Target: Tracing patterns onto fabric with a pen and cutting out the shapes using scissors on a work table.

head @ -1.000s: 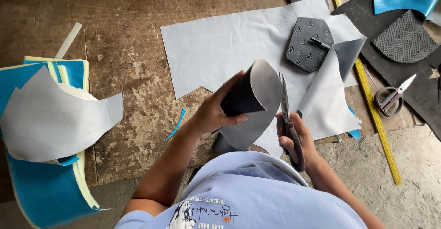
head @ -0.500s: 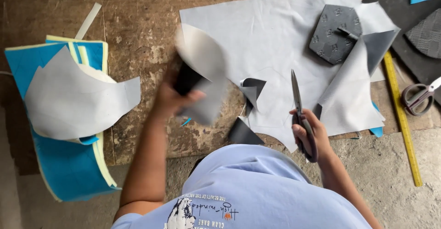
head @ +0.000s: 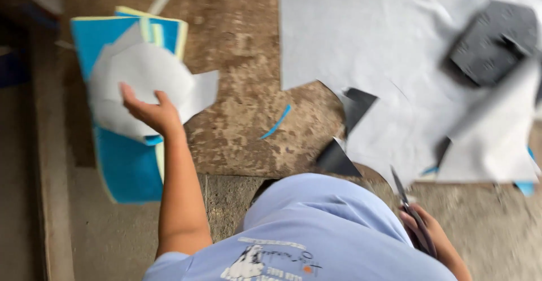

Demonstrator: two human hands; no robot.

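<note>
Left hand lay flat, fingers spread and released, resting on grey cut piece atop blue-and-yellow sheet stack near board's left edge. Right hand clenched around scissors, blades up, off board's near edge. Large grey sheet covered board's far right corner.
</note>
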